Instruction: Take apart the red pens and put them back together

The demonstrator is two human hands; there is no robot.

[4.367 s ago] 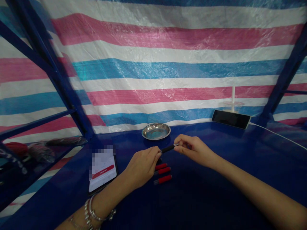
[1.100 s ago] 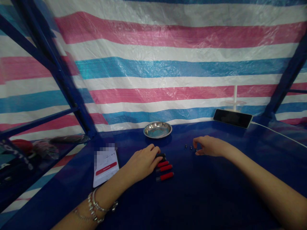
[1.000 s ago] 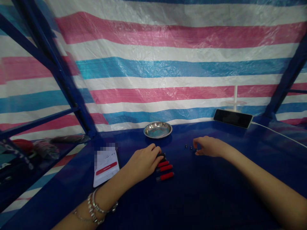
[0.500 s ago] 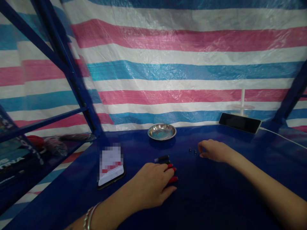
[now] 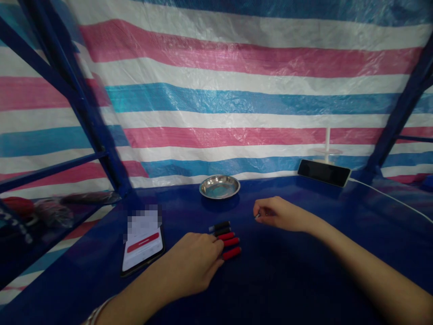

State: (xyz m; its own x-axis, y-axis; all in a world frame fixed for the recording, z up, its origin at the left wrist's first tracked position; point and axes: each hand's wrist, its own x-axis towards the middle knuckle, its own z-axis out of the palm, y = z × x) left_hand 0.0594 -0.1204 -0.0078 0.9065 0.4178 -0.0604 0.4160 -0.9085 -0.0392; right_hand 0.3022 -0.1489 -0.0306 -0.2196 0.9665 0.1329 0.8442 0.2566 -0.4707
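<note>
My left hand (image 5: pixel 199 259) rests on the blue table, its fingers loosely bent and the thumb a little apart. Its fingertips are at the left ends of several short red tubes (image 5: pixel 231 242), apparently touching them. Black tubes (image 5: pixel 222 224) lie just beyond, in the same row; the farthest has a pale, clear-looking end. To the right, my right hand (image 5: pixel 279 214) is closed in a pinch, with a small shiny metal piece (image 5: pixel 257 215) at its fingertips. That piece is mostly hidden and too small to name.
A round steel dish (image 5: pixel 219 187) stands at the back of the blue table (image 5: pixel 270 280). A lit phone (image 5: pixel 144 246) lies left. At the back right are a dark-screened device (image 5: pixel 324 172) with a white cable (image 5: pixel 389 194) and a white stand (image 5: pixel 327 144). Striped sheeting hangs behind.
My right hand has moved left and closed on small metal pieces that lay loose beside it. My left hand has drawn back left, uncovering more of the red tubes. The view has swung slightly right.
</note>
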